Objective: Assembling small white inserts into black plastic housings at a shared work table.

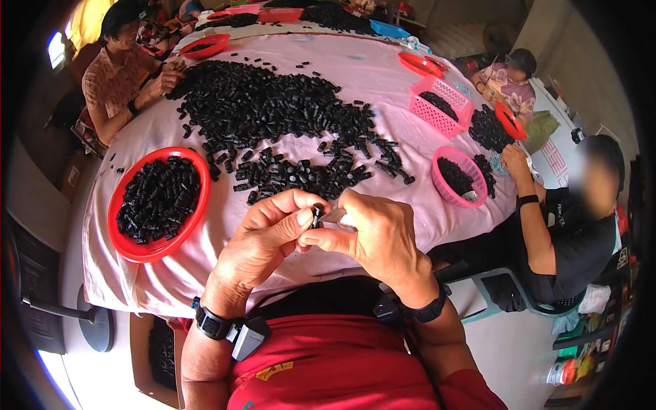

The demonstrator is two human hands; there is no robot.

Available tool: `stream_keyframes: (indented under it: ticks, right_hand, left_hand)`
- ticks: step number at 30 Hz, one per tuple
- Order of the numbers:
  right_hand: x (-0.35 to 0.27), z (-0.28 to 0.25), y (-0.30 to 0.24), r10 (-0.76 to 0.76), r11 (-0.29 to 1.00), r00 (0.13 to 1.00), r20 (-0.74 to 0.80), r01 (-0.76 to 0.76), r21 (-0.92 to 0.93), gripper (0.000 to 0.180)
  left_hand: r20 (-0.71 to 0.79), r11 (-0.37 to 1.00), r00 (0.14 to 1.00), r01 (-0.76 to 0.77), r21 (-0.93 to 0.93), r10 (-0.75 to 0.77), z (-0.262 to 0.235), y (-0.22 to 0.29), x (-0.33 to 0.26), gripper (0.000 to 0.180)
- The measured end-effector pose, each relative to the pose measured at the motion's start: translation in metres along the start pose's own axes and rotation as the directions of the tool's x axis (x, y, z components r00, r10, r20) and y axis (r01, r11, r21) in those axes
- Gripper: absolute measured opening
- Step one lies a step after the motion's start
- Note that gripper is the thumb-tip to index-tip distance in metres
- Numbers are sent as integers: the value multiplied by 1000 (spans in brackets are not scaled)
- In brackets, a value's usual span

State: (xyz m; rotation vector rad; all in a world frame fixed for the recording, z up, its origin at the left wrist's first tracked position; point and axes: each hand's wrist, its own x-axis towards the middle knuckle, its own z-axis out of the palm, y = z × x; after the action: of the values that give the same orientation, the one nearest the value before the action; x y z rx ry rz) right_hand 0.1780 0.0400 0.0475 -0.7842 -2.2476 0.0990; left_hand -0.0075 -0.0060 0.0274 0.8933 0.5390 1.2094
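- Head view, item: one small black plastic piece [316,214], short and tube-like, held above the near edge of the pink cloth-covered table [225,232], between the two hands and in front of the chest
- Head view, left hand [263,236]: fingers curled inward, thumb and forefinger closed on the piece from the left; remaining fingers folded underneath
- Head view, right hand [379,236]: thumb and forefinger pinched together just beside the piece; a pale, thin object [335,217] is seen at the fingertips, its kind not discernible
- Handling, judged: light, rigid, smooth-surfaced; likely to slip or roll if pinched loosely; not judged fragile; best taken across its short sides with fingertips, ends left free
- Head view, stock: a large loose heap of like black pieces [273,116] spread on the cloth beyond the hands; a red round tray [123,236] filled with the same to the left; a pink basket [456,178] to the right
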Motion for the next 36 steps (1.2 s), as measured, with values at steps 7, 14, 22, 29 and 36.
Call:
stream_keyframes:
  ticks: [7, 14, 22, 29, 36]
  right_hand:
    - [-1, 3, 3, 2, 1000, 1000, 6, -2, 11, 49]
    - [-1, 7, 5, -1, 997, 1000, -20, 2, 82, 49]
    - [-1, 3, 3, 0, 998, 999, 46, -3, 69, 48]
    - [-3, 8, 7, 14, 997, 1000, 7, -14, 70, 50]
    - [-2, 6, 2, 27, 996, 996, 84, -34, 81, 45]
  left_hand:
    - [-26, 1000, 1000, -4, 20, 5, 1, 0, 0, 22]
    - [-3, 1000, 1000, -9, 5, 9, -1, 0, 0, 22]
    - [1, 996, 1000, -24, 85, 24, -6, -2, 1, 24]
    - [2, 998, 1000, -9, 67, 8, -7, -5, 3, 23]
    - [9, 1000, 1000, 3, 11, -3, -7, -1, 0, 22]
